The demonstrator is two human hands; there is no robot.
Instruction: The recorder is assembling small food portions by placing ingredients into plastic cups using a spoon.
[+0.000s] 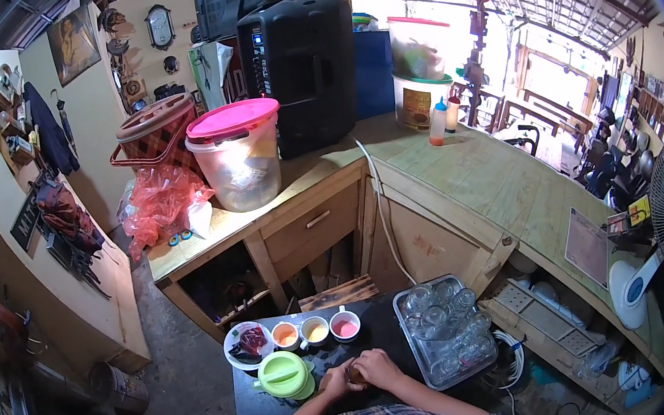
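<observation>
Left hand (337, 378) and right hand (379, 368) meet, fingers wrapped around a small jar (357, 374).

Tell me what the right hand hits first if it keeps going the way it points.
The right hand points toward the left hand, with a small brownish thing clasped between them; beyond lies the green lid. Depth is unclear.

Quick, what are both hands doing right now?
Left hand: closed around a small brownish object, too small to identify.
Right hand: closed on the same object.
</observation>
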